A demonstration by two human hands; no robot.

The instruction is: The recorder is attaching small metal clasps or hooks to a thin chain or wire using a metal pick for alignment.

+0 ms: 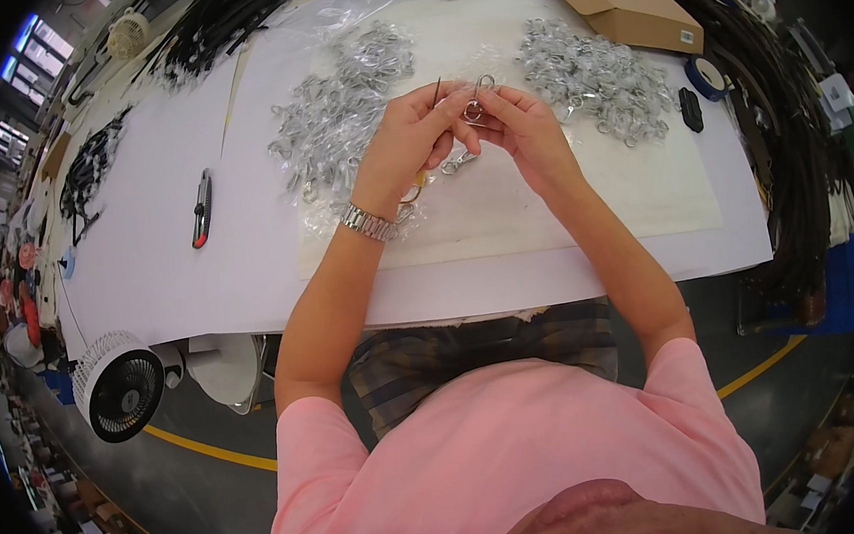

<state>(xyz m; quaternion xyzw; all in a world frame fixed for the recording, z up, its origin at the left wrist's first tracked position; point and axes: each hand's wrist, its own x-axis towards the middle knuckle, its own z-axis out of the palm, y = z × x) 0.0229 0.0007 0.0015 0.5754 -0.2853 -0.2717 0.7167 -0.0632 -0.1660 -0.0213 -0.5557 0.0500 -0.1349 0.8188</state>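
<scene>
Busy workshop around a broad white table (162, 278). At far left, below the near edge, a fan (126, 391); then, on the tabletop, a cutter (202, 209) pointing away from the body. Next, the left pile (338, 93) of metal fittings amid clear plastic, just beside the left hand (414, 132): fingers curled closed, apparently around a thin dark rod (436, 93) with its tip up past the fingers. On the table beneath the gap between hands, a loose fitting (458, 162). Above it, immediately right of the left fingertips, the clip (476, 109): long axis running away from the body, far end leaning right. Nearer to the right hand (529, 133), pinched in its thumb and fingertips. Cannot tell any touch by the left fingers. Beyond, the right pile (595, 78), a cardboard box (623, 11) and blue tape (705, 77).
</scene>
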